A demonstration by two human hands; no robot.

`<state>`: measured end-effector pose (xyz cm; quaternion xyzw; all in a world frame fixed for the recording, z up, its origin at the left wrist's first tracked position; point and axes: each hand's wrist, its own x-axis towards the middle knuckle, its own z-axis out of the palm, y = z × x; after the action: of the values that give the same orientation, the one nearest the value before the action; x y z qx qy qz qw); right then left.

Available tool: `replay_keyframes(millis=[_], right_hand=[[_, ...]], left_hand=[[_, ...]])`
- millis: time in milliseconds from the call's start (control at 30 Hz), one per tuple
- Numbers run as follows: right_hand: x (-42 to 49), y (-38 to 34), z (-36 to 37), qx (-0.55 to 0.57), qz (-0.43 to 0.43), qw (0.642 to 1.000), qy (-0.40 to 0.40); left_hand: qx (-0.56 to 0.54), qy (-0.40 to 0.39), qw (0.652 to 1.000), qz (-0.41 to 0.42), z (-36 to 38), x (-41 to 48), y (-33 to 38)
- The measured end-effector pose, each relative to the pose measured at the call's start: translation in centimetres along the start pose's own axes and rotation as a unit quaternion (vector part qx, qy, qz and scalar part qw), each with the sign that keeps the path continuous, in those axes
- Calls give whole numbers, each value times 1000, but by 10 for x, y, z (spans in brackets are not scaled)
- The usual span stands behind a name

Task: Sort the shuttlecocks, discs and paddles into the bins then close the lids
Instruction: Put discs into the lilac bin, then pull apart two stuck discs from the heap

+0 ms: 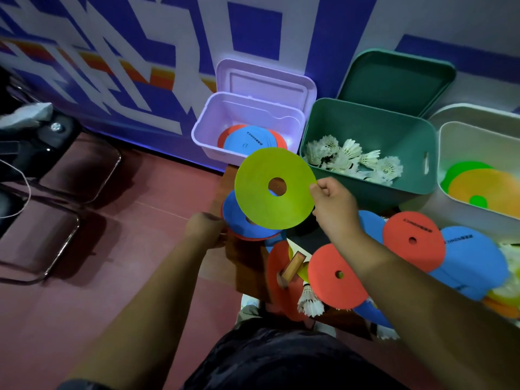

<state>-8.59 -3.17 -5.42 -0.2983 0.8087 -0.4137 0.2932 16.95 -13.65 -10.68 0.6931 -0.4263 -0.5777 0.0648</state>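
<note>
My right hand point(333, 205) pinches the rim of a yellow-green disc point(259, 198) and holds it up in front of the lilac bin point(202, 128), where blue and red discs lie. My left hand point(206, 229) grips a small stack of discs with a blue disc point(235, 218) on top. The green bin point(365, 119) holds several white shuttlecocks point(349, 159). On the floor lie red discs point(334, 277), blue discs point(472, 257), a red paddle point(278, 280) with a wooden handle, and a loose shuttlecock point(309, 302).
A white bin point(478, 130) at the right holds green and orange discs. The lilac lid point(264, 83) and green lid point(394, 80) stand open against the patterned wall. Metal chair legs point(56, 220) stand on the red floor at the left.
</note>
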Motion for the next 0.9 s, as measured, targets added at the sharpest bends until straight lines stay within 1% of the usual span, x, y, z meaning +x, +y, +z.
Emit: replay_keyframes(millis=[67,133,167,233,300,367,467,567,667,800,900], right_hand=[[0,-6,-2,12,9,1000,18],[-2,-11,-4,17,10,999,31],[-3,-13,-7,18,8,999,36],[-4,-15,-11,18,0,999,46],[-6,-19,-15,19,-6,998,57],[-7,-24,-17,27,-7,997,69],[-9,-31,-19,35,-9,996,83],[-11,-40,-24,42,-20,995,88],[-12,-47,-32,49,-31,994,95],[-11,-48,-49,64,-36,989,125],[-8,-45,-65,79,-30,983,161]], left_hand=[[2,3,1000,1,0,0,-1],[8,33,999,10,-1,1,-1],[17,51,998,21,-1,-1,1],[54,91,991,76,-5,-9,6],[116,141,972,148,-11,-21,15],[182,182,944,206,-17,-35,27],[264,226,906,242,-23,-57,50],[298,265,874,278,-26,-73,66],[252,290,854,350,-26,-84,77],[153,289,848,418,-23,-94,92],[142,289,833,449,-16,-96,104]])
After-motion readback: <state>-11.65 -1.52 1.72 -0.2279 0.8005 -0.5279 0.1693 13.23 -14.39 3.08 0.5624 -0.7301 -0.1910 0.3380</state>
